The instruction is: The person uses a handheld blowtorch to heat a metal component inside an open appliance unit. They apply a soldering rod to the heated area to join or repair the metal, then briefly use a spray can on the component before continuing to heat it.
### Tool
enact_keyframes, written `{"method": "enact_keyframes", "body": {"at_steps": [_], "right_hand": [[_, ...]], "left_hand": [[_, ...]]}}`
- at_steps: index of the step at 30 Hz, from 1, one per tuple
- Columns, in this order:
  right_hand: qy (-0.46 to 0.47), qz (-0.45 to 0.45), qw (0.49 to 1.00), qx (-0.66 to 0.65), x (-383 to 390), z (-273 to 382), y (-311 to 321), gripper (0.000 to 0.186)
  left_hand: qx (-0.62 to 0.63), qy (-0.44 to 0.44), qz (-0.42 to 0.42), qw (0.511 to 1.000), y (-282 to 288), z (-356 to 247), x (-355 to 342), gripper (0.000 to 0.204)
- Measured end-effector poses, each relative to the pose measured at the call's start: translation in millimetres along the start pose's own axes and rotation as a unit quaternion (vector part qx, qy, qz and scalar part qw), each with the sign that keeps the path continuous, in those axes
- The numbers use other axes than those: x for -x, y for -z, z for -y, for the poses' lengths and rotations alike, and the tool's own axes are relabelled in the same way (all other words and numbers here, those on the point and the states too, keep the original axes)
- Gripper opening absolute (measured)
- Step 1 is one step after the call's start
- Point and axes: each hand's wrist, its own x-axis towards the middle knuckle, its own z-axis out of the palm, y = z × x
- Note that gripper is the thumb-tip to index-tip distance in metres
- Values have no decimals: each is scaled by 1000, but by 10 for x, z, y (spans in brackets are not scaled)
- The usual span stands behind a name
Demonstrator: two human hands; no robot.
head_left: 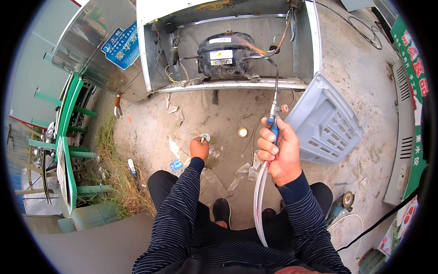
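My right hand (283, 150) is wrapped round a blue hose fitting (274, 129) with clear tubing (258, 201) hanging below it. Just above the fingers, a metal valve with a red knob (284, 108) joins a thin line that runs up to the copper pipes. That pipework leads to a black compressor (223, 55) inside an open metal housing (310, 45). Low over the ground, my left hand (199, 148) is closed with a small round whitish container (205, 137) at its fingertips. A slim yellowish piece shows beside it; its kind is unclear.
A grey slotted plastic panel (326, 121) leans at the right of the housing. On the ground lie a small round lid (242, 132), a blue card (176, 165), paper strips and a handled tool (117, 106). A power tool (340, 208) rests at lower right. Green metal framing (68, 150) stands left.
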Motion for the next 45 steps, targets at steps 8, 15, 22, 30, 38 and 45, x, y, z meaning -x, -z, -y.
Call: {"method": "enact_keyframes", "body": {"at_steps": [8,15,22,30,38,45], "right_hand": [[-5,1,1000,-10,18,-2,-9,31],[-5,-2,1000,-15,17,-41,-12,28],[-9,5,1000,-19,-1,-38,-47,27],[-14,13,1000,-24,-36,-18,-43,28],[-19,20,999,-23,-64,-43,-58,27],[-22,18,999,-33,-62,-14,-5,27]], "left_hand": [[5,-41,-18,999,-102,181,0,20],[-31,-89,-19,995,-64,168,81,18],[-42,-128,-34,990,3,142,144,20],[5,-126,-21,992,348,-278,350,22],[86,-115,-56,988,940,-729,643,20],[233,-155,-86,956,1632,-1828,797,17]]}}
